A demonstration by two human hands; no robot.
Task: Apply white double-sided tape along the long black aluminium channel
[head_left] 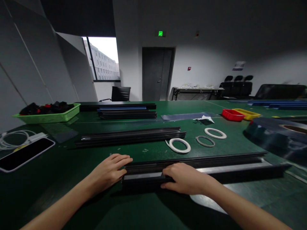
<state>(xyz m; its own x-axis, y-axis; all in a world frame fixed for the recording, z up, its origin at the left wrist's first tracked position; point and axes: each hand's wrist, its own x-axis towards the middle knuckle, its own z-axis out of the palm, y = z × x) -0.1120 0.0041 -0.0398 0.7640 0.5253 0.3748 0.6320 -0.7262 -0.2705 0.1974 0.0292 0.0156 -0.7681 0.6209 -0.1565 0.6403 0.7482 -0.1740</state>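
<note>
A long black channel-shaped profile (230, 174) lies lengthwise in front of me, with a pale silvery strip (226, 169) along its inside. At its left end is my left hand (106, 171), thumb and fingers closed about the end of the rear wall. Farther right, my right hand (183, 177) grips the front wall, fingers over the inside and thumb on the near side. The palm hides part of the silvery strip. Just behind the profile lie a roll of white tape (179, 150) with a loose tail, a thin grey ring (205, 145) and another white tape roll (224, 136).
More black profiles (129, 137) lie behind, with a further stack (127, 114) beyond. A green basket (72, 113) of dark parts and a phone (26, 155) are at left. Red tray (233, 118), yellow tray (251, 116) and a large dark roll (266, 134) are at right.
</note>
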